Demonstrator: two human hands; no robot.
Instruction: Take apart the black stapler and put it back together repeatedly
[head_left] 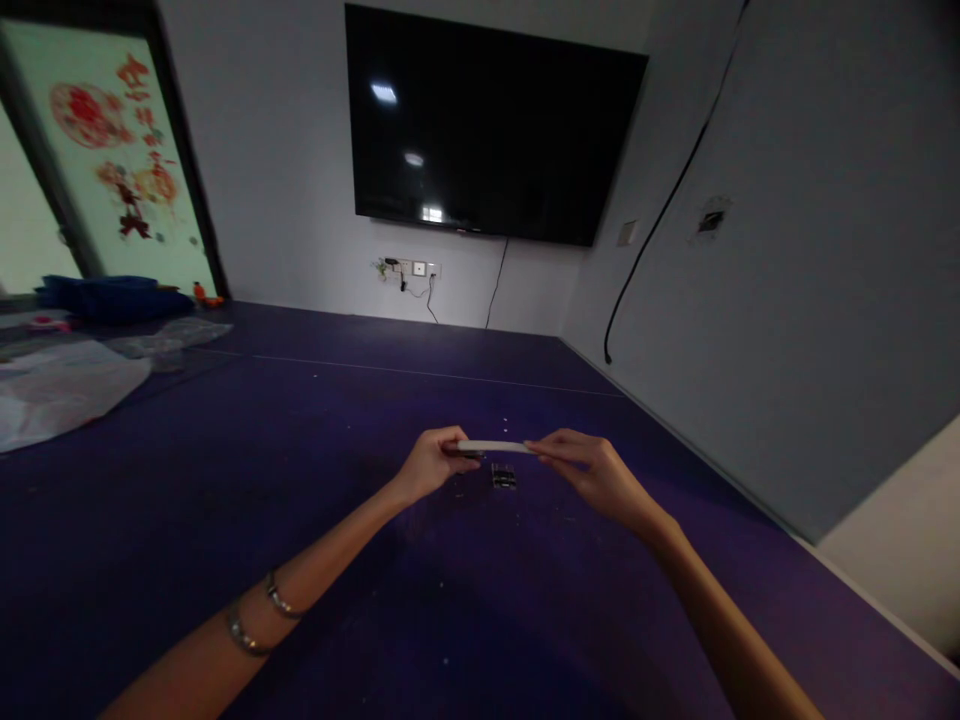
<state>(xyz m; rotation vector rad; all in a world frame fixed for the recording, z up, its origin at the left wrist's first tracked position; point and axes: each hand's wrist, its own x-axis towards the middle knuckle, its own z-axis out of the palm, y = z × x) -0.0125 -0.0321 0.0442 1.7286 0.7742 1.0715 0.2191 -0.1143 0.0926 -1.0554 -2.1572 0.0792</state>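
A thin white strip (493, 446), slightly bowed, stretches level between my two hands above the purple surface. My left hand (435, 466) pinches its left end; something dark shows under the strip by those fingers, too small to name. Its right end is between the thumb and fingers of my right hand (589, 465). Just below the strip, a small dark rectangular piece with pale markings (504, 477) lies on the surface. Two bracelets (255, 620) circle my left forearm.
The purple surface (337, 560) reaches the walls. Clear plastic sheeting (67, 390) and a dark blue cloth heap (112, 298) lie at the left. A television (487, 130) hangs on the back wall above sockets (418, 269). A black cable (667, 205) dangles at the right.
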